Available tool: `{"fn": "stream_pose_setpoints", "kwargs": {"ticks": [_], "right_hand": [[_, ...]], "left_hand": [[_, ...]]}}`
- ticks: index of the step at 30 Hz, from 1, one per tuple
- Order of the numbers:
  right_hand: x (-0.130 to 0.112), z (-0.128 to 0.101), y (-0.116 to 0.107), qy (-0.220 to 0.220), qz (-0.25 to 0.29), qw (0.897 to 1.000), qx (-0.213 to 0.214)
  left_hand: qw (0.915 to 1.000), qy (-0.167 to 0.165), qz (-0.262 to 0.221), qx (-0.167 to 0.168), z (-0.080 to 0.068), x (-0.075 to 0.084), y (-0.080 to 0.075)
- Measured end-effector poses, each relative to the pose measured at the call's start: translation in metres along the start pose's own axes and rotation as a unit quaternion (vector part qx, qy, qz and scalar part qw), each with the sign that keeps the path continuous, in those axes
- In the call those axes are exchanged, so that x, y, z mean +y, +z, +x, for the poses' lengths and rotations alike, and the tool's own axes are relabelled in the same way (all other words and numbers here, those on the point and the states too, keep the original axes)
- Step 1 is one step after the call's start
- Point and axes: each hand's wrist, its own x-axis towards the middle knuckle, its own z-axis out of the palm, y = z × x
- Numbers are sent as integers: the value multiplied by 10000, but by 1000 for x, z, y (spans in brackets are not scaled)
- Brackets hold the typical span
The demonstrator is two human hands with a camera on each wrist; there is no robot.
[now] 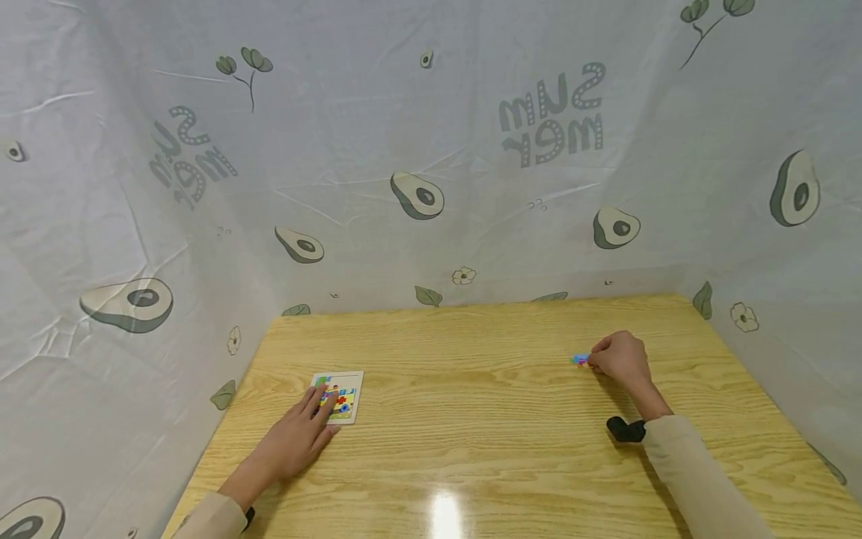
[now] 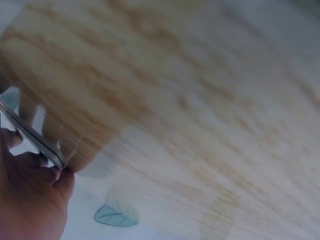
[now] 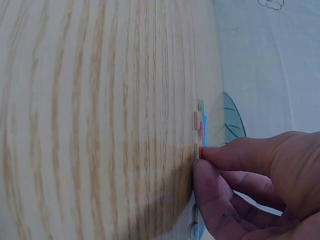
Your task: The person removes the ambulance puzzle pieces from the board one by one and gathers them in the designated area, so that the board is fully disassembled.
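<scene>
Toward the left edge of the bench (image 1: 465,389): white-rimmed board (image 1: 358,397), lying flat; coloured picture (image 1: 341,400) inside the rim, partly hidden by fingers.
Left hand (image 1: 296,438): fingers spread and fairly straight, resting on the board; thumb low, by its near edge.
Toward the bench's far right corner: flat blue piece (image 1: 580,360) with pink patches, well apart from the board.
Right hand (image 1: 622,363): narrow; thumb and forefinger pinch the piece by its edge, other fingers curled in.
Piece count: right wrist view shows several coloured edges in line at the fingertips; one piece or more, cannot tell.
Piece height: close to the bench; touching or just off it, cannot tell.
Pinch, judged: thin stock, so a light edge hold with the fingertips suits; a hard squeeze could flick or tilt it.
Board, judged: flat, even pressure should stop sliding; fingers nearer the rim would leave more picture visible.
Behind the far edge: avocado-print sheet (image 1: 465,135).
</scene>
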Motion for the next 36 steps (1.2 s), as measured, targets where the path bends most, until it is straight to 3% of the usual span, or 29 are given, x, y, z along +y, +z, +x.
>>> {"fn": "stream_pose_setpoints", "kwargs": {"ticks": [8,18,27,36], "right_hand": [[-6,1,-6,-9,-47,10000,7],[-49,11,-6,-614,495,9966,258],[-106,16,38,-1189,1070,9871,-29],[-176,13,100,-1273,1632,9761,-661]], "left_hand": [[10000,4,2,19,1,-2,2],[10000,-42,18,-67,1,-2,2],[9998,-91,-51,-166,2,0,-2],[9997,-112,-96,-183,2,0,-2]]}}
